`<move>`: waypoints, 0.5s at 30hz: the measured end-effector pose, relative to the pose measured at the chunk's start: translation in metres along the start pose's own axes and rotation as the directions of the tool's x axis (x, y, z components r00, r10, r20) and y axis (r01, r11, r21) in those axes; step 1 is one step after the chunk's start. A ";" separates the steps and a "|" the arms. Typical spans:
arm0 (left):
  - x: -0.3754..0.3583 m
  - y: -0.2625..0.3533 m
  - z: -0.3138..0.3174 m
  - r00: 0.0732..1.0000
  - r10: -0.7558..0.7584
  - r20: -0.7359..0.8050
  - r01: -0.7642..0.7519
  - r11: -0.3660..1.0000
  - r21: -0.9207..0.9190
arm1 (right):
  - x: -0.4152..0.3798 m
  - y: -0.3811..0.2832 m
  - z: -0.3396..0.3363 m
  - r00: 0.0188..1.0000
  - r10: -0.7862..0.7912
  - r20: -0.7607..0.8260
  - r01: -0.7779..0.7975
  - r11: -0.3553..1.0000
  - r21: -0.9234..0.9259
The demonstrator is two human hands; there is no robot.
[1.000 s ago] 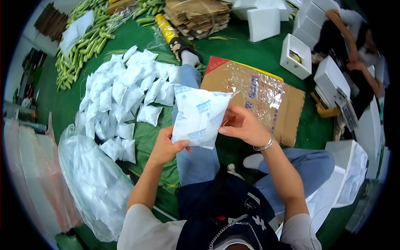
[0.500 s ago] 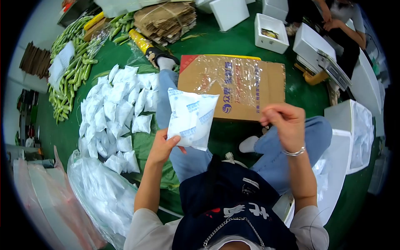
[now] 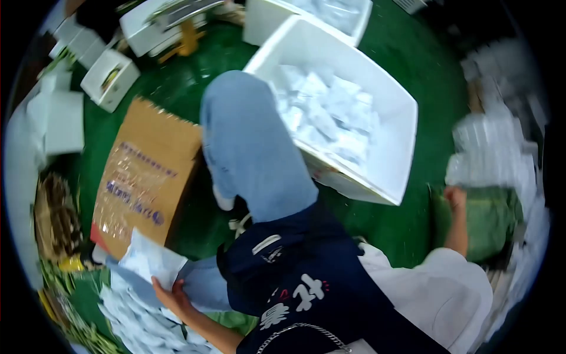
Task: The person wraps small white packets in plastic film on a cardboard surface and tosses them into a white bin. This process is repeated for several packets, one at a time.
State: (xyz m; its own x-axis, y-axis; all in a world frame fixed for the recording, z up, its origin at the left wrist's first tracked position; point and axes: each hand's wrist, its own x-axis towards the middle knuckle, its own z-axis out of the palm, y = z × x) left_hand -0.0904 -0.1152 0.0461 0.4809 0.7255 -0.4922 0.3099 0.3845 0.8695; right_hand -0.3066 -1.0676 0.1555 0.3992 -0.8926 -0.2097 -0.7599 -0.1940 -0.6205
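Note:
A white packet with blue print (image 3: 152,258), like an ice pack, is in my left hand (image 3: 171,294). Its near edge is pinched between thumb and fingers, and it hangs over my leg beside the cardboard box (image 3: 138,174). Far off to the right, my right hand (image 3: 455,199) is at the top edge of a green sack-like bundle (image 3: 486,221). Blur hides how its fingers are set. More white packets (image 3: 132,321) lie heaped at the lower left, partly behind my left arm.
A large white foam box (image 3: 405,159) holding several white packets (image 3: 330,112) stands beyond my knee. Behind it is another foam box (image 3: 259,26). Stacked clear-plastic-looking bundles (image 3: 486,144) line the right side. A scale (image 3: 187,38) and a small foam box (image 3: 121,85) are at upper left.
My view has swung to the right, bringing the packet-filled foam box into sight. My right arm has stretched out to the green bundle. The packet remains in my left hand.

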 end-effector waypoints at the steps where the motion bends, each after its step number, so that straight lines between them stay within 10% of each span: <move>1: -0.005 0.010 0.012 0.996 -0.064 0.055 0.064 0.998 0.002 | -0.072 0.060 0.011 0.956 0.281 -0.086 -0.294 0.906 -0.304; 3: -0.004 0.022 0.015 0.993 -0.101 0.068 0.102 0.995 -0.016 | -0.159 0.139 0.078 0.813 0.578 0.072 -0.393 0.636 -0.664; 5: -0.002 0.029 0.014 0.998 -0.037 0.048 0.033 0.996 0.086 | -0.218 0.172 0.171 0.647 0.668 0.368 -0.019 0.497 -0.868; 9: 0.008 0.043 0.027 0.991 0.028 0.128 -0.050 0.983 0.177 | -0.224 0.132 0.355 0.288 0.528 0.799 0.793 0.337 -0.508; 10: 0.009 0.041 0.028 0.993 0.047 0.112 -0.066 0.984 0.166 | -0.218 0.056 0.366 0.030 0.214 0.976 0.882 0.453 -0.126; 12: 0.009 0.046 0.031 0.986 0.060 0.154 -0.092 0.974 0.206 | -0.231 -0.194 0.374 -0.022 0.432 0.902 0.988 0.150 -0.048; 13: 0.007 0.047 0.032 0.984 0.086 0.157 -0.121 0.965 0.231 | -0.226 -0.241 0.375 0.066 0.224 0.972 0.986 0.134 -0.098; 15: 0.001 0.047 0.034 0.974 0.128 0.185 -0.180 0.936 0.303 | -0.238 -0.357 0.363 -0.116 -0.056 0.992 0.969 0.213 0.126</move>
State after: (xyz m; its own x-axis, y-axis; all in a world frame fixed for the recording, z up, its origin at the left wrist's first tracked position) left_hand -0.0478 -0.1158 0.0856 0.6602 0.6503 -0.3758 0.4514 0.0562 0.8905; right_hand 0.0555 -0.6386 0.1528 0.5050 0.5183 -0.6902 0.2891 -0.8550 -0.4305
